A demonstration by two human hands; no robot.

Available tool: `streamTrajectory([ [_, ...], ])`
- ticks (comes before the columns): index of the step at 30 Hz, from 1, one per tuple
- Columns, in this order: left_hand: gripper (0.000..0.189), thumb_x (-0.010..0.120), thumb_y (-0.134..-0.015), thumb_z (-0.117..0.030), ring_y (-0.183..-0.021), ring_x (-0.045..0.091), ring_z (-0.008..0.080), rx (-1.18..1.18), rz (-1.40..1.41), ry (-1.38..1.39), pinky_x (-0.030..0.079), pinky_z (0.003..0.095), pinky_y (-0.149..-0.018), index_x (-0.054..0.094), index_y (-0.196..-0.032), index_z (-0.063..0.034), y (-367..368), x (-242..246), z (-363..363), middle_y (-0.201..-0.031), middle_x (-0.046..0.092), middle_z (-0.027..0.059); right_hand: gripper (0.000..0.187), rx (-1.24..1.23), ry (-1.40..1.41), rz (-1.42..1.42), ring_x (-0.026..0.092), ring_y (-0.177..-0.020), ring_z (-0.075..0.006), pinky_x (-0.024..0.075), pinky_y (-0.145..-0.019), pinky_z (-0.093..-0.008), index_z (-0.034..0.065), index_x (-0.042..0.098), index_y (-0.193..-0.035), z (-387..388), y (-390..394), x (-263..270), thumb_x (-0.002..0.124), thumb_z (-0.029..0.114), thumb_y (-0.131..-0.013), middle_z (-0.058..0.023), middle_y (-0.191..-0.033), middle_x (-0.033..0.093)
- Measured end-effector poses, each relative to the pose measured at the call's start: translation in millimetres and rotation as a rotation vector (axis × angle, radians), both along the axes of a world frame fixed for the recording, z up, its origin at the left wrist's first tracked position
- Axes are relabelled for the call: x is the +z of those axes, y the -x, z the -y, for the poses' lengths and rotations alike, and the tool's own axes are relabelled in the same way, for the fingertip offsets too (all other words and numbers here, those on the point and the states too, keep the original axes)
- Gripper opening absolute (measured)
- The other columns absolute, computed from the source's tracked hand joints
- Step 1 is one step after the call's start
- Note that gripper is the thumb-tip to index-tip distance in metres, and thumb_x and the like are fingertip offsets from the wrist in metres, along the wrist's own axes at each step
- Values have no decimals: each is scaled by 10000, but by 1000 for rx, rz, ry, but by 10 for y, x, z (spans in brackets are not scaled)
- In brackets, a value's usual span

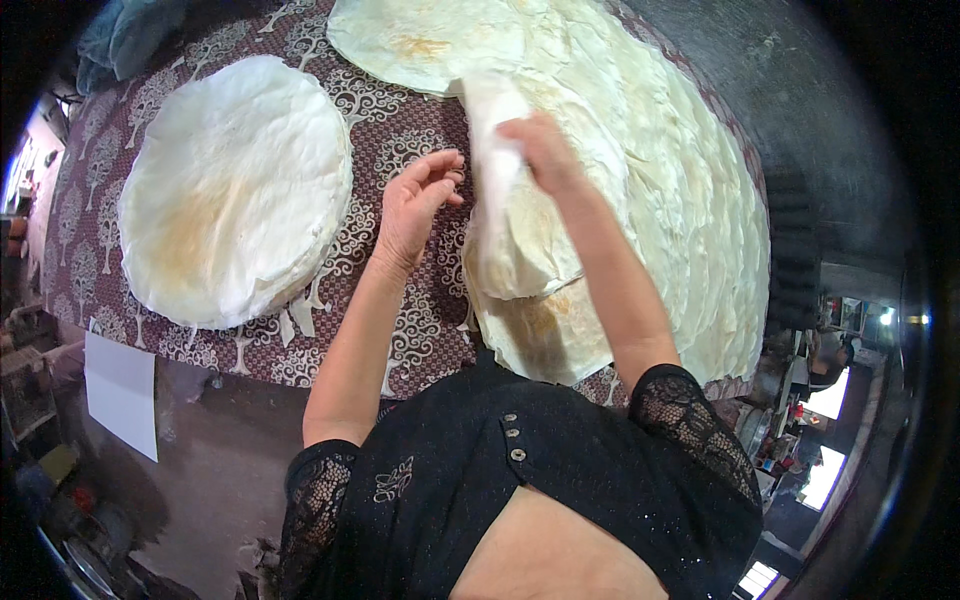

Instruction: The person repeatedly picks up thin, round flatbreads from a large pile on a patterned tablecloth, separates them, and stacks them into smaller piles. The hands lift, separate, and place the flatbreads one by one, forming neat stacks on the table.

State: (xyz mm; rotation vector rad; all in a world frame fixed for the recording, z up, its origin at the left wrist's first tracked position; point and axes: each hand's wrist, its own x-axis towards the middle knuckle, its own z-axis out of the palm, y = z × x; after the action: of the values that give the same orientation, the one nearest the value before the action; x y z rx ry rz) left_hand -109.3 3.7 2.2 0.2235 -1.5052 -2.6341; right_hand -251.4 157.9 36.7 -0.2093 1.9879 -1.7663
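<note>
Many thin round flatbread sheets (pixel 675 217) lie overlapped on the right side of a patterned cloth. My right hand (pixel 547 150) is at the edge of one pale sheet (pixel 491 127), which is lifted or folded over and blurred; the thumb and fingers close on it. To its left, my left hand (pixel 424 187) hovers over the cloth with fingers curled and apart, holding nothing. A neat round stack of flatbread sheets (pixel 240 187), white with a browned patch, rests at the left.
The table's patterned cloth (pixel 409 330) has a tree print and a few bread scraps (pixel 300 316). A white sheet (pixel 120 394) hangs at the table's lower left edge. Bluish fabric or plastic (pixel 127 37) lies at the upper left. A person (pixel 829 356) is far off at the right.
</note>
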Motion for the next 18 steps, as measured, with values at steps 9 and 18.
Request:
streamTrajectory([
  [9, 531, 409, -982, -375, -964, 629, 305, -686, 283, -570, 563, 416, -786, 407, -1251, 84, -491, -64, -852, -1116, 587, 225, 312, -113, -145, -357, 646, -895, -213, 527, -791, -323, -21, 604, -1039, -1093, -145, 2131, 602, 203, -821, -141, -969, 655],
  [18, 734, 433, -895, -585, -1221, 467, 340, -294, 65, -941, 401, 486, -1019, 382, -1370, -28, -325, 393, -753, -1336, 471, 186, 394, -278, 315, -221, 647, -923, -219, 525, -817, -322, -30, 594, -1107, -1346, -714, 2446, 545, 265, -851, -148, -1016, 658],
])
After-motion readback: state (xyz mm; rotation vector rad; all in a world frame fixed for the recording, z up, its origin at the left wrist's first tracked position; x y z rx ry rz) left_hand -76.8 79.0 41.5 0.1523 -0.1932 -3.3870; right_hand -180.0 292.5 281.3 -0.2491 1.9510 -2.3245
